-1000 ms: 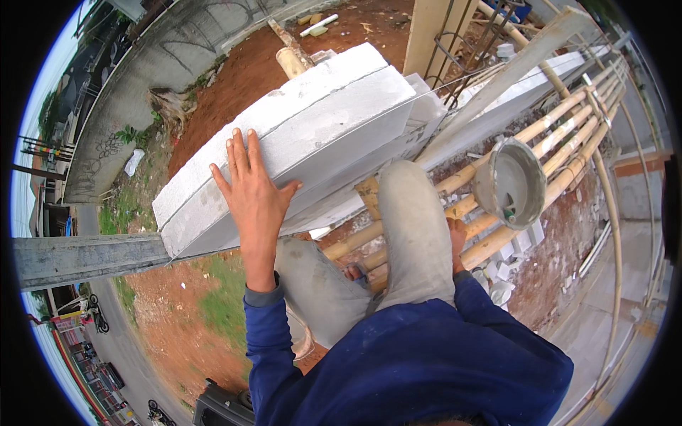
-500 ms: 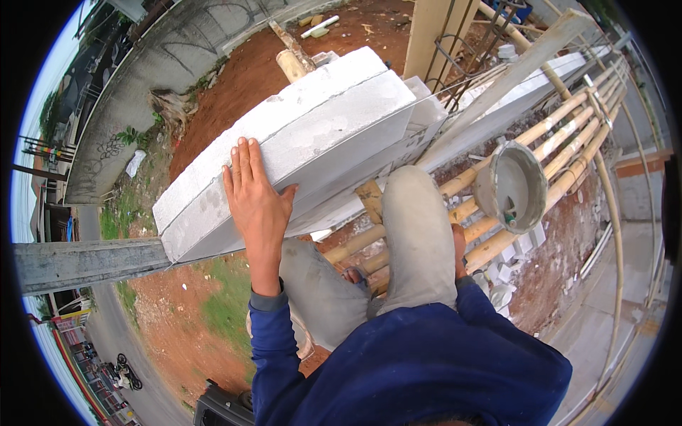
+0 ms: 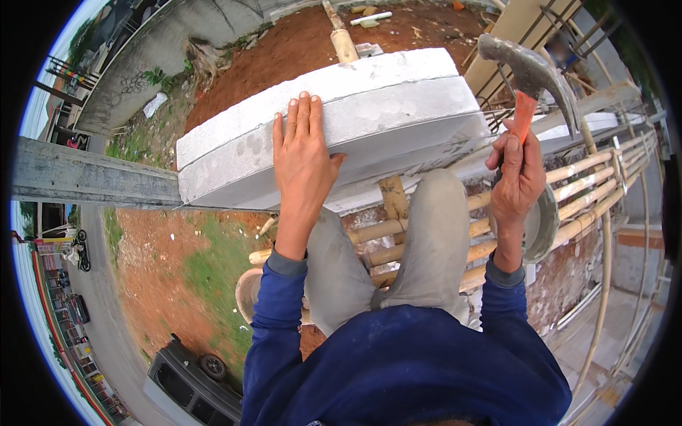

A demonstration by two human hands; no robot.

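My left hand (image 3: 307, 160) lies flat on the face of a white lightweight block wall (image 3: 391, 103), fingers together and stretched upward, thumb out to the side. Two block layers show, with a thin joint line between them. To the right, my right hand (image 3: 517, 174) is raised and closed around the orange handle of a hammer (image 3: 543, 67). Its dark, curved metal head sits above the fist, apart from the blocks. Most of the handle is hidden in the hand.
A grey concrete post (image 3: 92, 170) meets the wall's left end. Bamboo poles (image 3: 582, 188) form the scaffold beneath my knees. A mortar bucket (image 3: 543, 224) stands behind my right wrist. Steel bars and a timber board (image 3: 511, 35) rise at the back right. A vehicle (image 3: 199, 376) is below left.
My right hand has come up from beside my right knee, bringing the hammer into view. My left hand stays on the blocks. The view has shifted, so the wall appears farther right.
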